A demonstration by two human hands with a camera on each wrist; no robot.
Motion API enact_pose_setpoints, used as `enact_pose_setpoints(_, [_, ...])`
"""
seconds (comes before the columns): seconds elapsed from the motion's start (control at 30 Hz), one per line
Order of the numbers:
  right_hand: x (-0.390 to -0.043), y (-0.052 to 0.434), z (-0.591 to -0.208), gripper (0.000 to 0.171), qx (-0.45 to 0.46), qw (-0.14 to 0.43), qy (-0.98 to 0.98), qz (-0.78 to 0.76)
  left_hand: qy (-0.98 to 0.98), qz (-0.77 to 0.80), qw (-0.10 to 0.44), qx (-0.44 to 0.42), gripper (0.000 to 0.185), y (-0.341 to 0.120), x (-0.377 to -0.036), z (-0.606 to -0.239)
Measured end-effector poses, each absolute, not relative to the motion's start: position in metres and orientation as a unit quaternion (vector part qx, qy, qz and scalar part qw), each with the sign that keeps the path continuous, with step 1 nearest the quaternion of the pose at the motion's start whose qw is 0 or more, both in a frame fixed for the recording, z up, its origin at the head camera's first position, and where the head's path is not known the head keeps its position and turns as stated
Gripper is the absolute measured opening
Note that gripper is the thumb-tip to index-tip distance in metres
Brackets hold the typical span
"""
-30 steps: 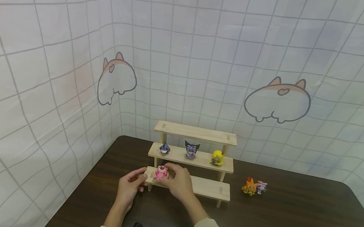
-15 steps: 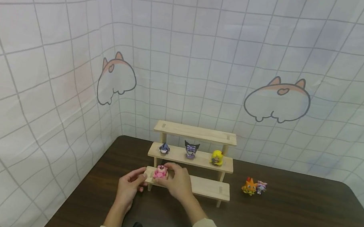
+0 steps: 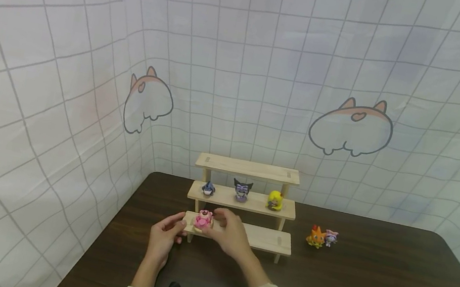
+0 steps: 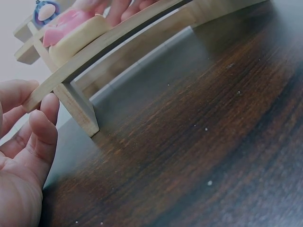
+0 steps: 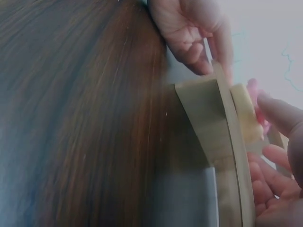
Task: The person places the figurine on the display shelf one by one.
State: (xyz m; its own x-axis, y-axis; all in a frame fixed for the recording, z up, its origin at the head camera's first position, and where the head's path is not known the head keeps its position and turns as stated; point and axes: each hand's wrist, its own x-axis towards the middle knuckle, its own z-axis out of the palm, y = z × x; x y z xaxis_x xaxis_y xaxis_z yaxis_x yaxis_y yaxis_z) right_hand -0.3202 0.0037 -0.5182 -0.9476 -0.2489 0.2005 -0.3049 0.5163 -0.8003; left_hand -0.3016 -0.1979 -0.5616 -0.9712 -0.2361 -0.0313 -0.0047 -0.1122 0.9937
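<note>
A pink bear figurine (image 3: pixel 203 219) sits at the left end of the bottom tier of a wooden three-tier display stand (image 3: pixel 264 238). Its cream base (image 4: pixel 80 41) rests on the board in the left wrist view. My right hand (image 3: pixel 233 234) is at the bear's right side, fingers loosely bent and spread, with the thumb (image 5: pixel 277 113) overlapping the pink figure in the right wrist view. At the board's left end, my left hand (image 3: pixel 161 236) pinches the wood between thumb and fingers; the left wrist view shows fingertips (image 4: pixel 49 106) under the edge.
On the middle tier stand a small blue figurine (image 3: pixel 208 188), a purple one with black ears (image 3: pixel 242 191) and a yellow one (image 3: pixel 275 200). An orange figurine (image 3: pixel 316 236) and a white-and-pink one (image 3: pixel 331 238) stand on the dark table (image 3: pixel 376 282). Behind hangs a checked curtain (image 3: pixel 260 102).
My right hand has drawn slightly to the right, its fingers loosening from the pink bear figurine, which stays in place. The left hand keeps its hold on the board.
</note>
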Motion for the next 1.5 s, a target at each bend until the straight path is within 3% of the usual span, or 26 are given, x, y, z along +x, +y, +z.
enact_pose_setpoints(0.27, [-0.308,0.035,-0.518,0.043,0.197,0.026,-0.853,0.483,-0.665,-0.736,0.083,0.097,0.034,-0.198,-0.302,-0.563])
enact_pose_setpoints(0.5, [-0.300,0.070,-0.518,0.032,0.223,-0.017,-0.838,0.497,-0.664,-0.737,0.080,0.099,0.034,-0.198,-0.303,-0.564])
enact_pose_setpoints(0.9, [-0.290,0.134,-0.515,0.035,0.271,-0.086,-0.801,0.528,-0.670,-0.729,0.093,0.102,0.031,-0.196,-0.301,-0.563])
enact_pose_setpoints(1.2, [-0.288,0.187,-0.498,0.042,0.265,-0.137,-0.774,0.558,-0.663,-0.740,0.070,0.093,0.033,-0.198,-0.303,-0.564])
enact_pose_setpoints(1.33, [-0.287,0.209,-0.485,0.041,0.234,-0.098,-0.782,0.570,-0.663,-0.740,0.071,0.094,0.033,-0.197,-0.303,-0.564])
enact_pose_setpoints(1.5, [-0.288,0.234,-0.477,0.037,0.168,0.000,-0.807,0.567,-0.666,-0.735,0.088,0.093,0.035,-0.196,-0.301,-0.563])
